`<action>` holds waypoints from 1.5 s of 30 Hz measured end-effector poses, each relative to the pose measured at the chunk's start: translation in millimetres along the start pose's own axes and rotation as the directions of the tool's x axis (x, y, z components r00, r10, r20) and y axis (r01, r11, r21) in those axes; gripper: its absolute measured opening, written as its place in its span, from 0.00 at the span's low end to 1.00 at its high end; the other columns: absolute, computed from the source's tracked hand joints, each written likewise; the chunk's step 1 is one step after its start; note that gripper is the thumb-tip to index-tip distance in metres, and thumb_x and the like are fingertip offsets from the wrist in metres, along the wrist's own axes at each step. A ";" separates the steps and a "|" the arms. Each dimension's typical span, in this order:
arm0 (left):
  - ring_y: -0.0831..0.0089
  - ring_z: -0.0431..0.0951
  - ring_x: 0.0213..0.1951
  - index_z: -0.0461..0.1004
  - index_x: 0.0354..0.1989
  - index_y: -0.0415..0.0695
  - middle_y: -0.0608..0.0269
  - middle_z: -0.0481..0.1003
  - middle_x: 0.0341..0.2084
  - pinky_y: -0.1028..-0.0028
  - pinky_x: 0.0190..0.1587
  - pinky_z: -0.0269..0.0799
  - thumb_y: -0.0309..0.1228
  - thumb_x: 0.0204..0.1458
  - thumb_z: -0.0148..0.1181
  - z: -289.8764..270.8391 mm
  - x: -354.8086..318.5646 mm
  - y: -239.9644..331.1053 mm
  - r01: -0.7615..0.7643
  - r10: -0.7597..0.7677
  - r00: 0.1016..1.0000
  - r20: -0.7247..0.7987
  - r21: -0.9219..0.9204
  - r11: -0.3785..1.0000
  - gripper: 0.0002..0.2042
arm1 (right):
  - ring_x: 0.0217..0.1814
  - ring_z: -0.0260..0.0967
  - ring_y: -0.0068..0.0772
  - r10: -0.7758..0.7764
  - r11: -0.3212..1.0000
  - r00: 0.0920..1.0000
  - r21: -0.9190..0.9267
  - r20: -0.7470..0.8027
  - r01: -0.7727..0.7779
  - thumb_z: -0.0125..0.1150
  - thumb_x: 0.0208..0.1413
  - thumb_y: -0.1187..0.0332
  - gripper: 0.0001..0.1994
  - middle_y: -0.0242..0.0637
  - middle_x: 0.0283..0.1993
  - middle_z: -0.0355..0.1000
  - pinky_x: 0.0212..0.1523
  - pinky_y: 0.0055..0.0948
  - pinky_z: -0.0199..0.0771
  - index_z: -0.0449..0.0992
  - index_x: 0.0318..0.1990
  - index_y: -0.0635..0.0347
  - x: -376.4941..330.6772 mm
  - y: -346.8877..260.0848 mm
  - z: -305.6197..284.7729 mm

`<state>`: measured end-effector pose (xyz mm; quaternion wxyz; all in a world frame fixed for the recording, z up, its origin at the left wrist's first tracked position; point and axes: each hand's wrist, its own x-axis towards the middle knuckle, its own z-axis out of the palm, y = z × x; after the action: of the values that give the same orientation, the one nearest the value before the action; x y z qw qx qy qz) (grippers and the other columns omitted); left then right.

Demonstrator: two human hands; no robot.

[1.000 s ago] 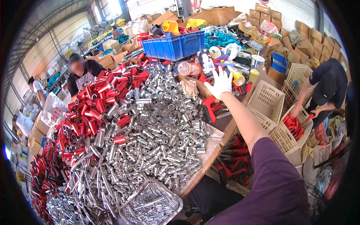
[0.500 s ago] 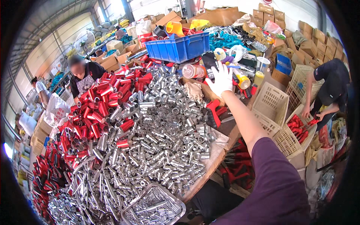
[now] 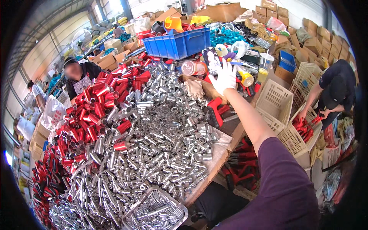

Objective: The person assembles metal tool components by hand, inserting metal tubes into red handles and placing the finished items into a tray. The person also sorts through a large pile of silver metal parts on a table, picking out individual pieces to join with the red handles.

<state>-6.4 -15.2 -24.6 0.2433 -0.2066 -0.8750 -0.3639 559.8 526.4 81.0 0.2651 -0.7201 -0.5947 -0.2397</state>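
My right hand (image 3: 224,78), in a white glove, stretches out over the far right part of the table. Its fingers are spread and it grips nothing. Just beyond the fingertips a smartphone (image 3: 210,58) stands tilted with its screen lit; whether a finger touches it I cannot tell. To the left of the hand lie a crumpled cream work glove (image 3: 194,89) and a clear jar with a pinkish lid (image 3: 189,68). Nearer me is a red and black tool handle (image 3: 216,112). My left hand is out of the picture.
Metal fittings (image 3: 165,149) and red tubes (image 3: 92,111) heap over the table. A metal tray (image 3: 155,211) of small pins sits at the near edge. A blue crate (image 3: 176,45) stands behind. Co-workers (image 3: 333,92) are at right and left, beside plastic baskets (image 3: 274,101).
The phone's screen has gone from dark to lit. My right hand remains at the phone, its fingers slightly more upright. The view has shifted a little.
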 end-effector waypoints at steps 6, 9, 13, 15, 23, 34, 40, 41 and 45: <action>0.52 0.72 0.20 0.76 0.27 0.27 0.41 0.74 0.17 0.59 0.28 0.68 0.31 0.58 0.53 -2.1 0.7 2.5 -0.097 0.102 0.994 -0.042 0.097 0.991 0.16 | 0.76 0.39 0.51 0.003 0.998 0.987 -0.056 0.159 0.006 0.54 0.54 0.41 0.38 0.47 0.74 0.44 0.72 0.58 0.32 0.58 0.68 0.51 4.3 -4.3 -5.3; 0.51 0.73 0.21 0.76 0.27 0.27 0.41 0.74 0.18 0.59 0.29 0.69 0.31 0.58 0.53 -3.7 -0.3 15.6 -0.069 0.073 0.997 -0.041 0.086 0.994 0.16 | 0.77 0.37 0.51 0.034 0.994 0.996 -0.102 0.080 -0.026 0.54 0.52 0.39 0.42 0.47 0.75 0.42 0.72 0.58 0.31 0.53 0.70 0.53 8.5 -1.4 0.8; 0.50 0.73 0.21 0.77 0.28 0.27 0.40 0.74 0.18 0.58 0.29 0.69 0.32 0.59 0.53 1.0 0.6 -2.1 -0.088 0.093 0.995 -0.047 0.099 0.991 0.16 | 0.77 0.36 0.50 0.072 0.992 0.994 -0.110 0.080 -0.063 0.55 0.51 0.38 0.45 0.48 0.75 0.41 0.72 0.58 0.31 0.50 0.71 0.52 7.6 -2.4 1.3; 0.50 0.73 0.21 0.77 0.28 0.27 0.40 0.74 0.18 0.58 0.30 0.70 0.32 0.59 0.53 1.8 0.5 -6.3 -0.128 0.135 0.990 -0.037 0.142 0.981 0.17 | 0.77 0.37 0.51 0.057 0.991 0.996 -0.124 0.066 -0.048 0.56 0.50 0.38 0.44 0.49 0.74 0.42 0.72 0.57 0.31 0.52 0.70 0.53 6.5 -2.8 1.9; 0.48 0.74 0.22 0.77 0.30 0.27 0.38 0.75 0.19 0.58 0.31 0.70 0.32 0.59 0.53 2.8 1.5 -8.2 -0.077 0.079 0.997 -0.013 0.129 0.989 0.16 | 0.75 0.41 0.51 0.053 0.998 0.999 -0.025 -0.004 -0.053 0.58 0.51 0.42 0.40 0.51 0.72 0.48 0.73 0.55 0.33 0.59 0.65 0.60 3.6 -0.9 6.7; 0.48 0.74 0.23 0.77 0.31 0.27 0.37 0.75 0.20 0.58 0.31 0.70 0.31 0.59 0.53 0.1 1.4 -6.0 -0.144 0.150 0.988 -0.041 0.135 0.980 0.15 | 0.64 0.60 0.46 0.144 0.989 0.981 0.022 0.129 -0.148 0.55 0.53 0.43 0.42 0.49 0.58 0.67 0.72 0.54 0.36 0.53 0.67 0.65 5.5 1.7 11.3; 0.50 0.75 0.24 0.78 0.34 0.27 0.38 0.76 0.22 0.59 0.32 0.71 0.31 0.60 0.53 -2.0 0.9 2.1 -0.112 0.115 0.993 -0.035 0.075 0.991 0.15 | 0.64 0.61 0.46 0.165 0.986 0.971 0.004 0.172 -0.169 0.54 0.54 0.42 0.42 0.49 0.58 0.68 0.73 0.52 0.36 0.52 0.67 0.65 6.6 -0.4 5.9; 0.50 0.76 0.24 0.78 0.35 0.27 0.39 0.77 0.23 0.60 0.33 0.72 0.31 0.60 0.53 -0.8 1.0 -4.1 -0.121 0.125 0.991 -0.039 0.092 0.988 0.15 | 0.64 0.61 0.46 0.164 0.986 0.971 0.005 0.172 -0.168 0.54 0.54 0.42 0.42 0.49 0.58 0.68 0.73 0.52 0.36 0.52 0.67 0.65 6.5 -1.5 3.7; 0.50 0.76 0.26 0.77 0.36 0.27 0.39 0.77 0.24 0.60 0.33 0.72 0.33 0.60 0.54 -6.9 -0.1 19.7 -0.139 0.145 0.988 -0.045 0.121 0.983 0.16 | 0.63 0.62 0.45 0.157 0.987 0.971 -0.002 0.177 -0.159 0.54 0.54 0.43 0.42 0.48 0.57 0.68 0.72 0.52 0.38 0.53 0.67 0.66 5.8 -1.9 5.5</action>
<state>6.2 -7.5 -9.9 0.3037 -0.2442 -0.8711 -0.2989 559.0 534.6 81.0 0.2338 -0.7821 -0.5580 -0.1493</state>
